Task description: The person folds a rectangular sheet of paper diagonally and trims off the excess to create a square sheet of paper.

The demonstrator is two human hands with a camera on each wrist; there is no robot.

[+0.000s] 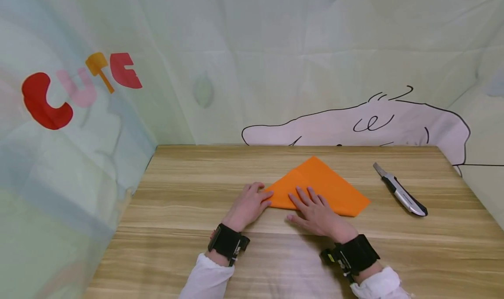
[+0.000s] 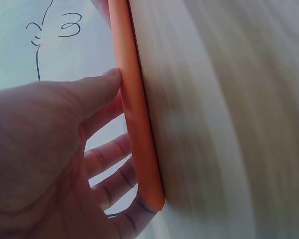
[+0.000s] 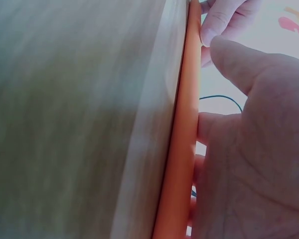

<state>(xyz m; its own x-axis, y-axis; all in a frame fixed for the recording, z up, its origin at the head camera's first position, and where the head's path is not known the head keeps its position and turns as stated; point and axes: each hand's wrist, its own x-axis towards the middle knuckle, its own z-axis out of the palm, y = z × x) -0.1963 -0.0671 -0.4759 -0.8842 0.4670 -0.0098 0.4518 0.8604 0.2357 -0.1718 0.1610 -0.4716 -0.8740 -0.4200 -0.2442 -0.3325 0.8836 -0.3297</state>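
A folded sheet of orange paper (image 1: 324, 183) lies on the wooden table, roughly triangular, its point toward the back. Its rounded folded edge (image 2: 139, 139) faces the person and shows close up in both wrist views. At the paper's left corner the left hand (image 1: 249, 203) rests with thumb and fingertips on it, fingers slightly bent and apart. The right hand (image 1: 316, 213) lies spread over the middle of the near edge, its fingers extended on the paper. Its thumb (image 3: 239, 62) points toward the left hand.
To the right of the paper lies a silver and black utility knife (image 1: 401, 194), its blade end toward the back. A printed cloth backdrop (image 1: 220, 71) hangs behind and to the left of the wooden table (image 1: 189, 172).
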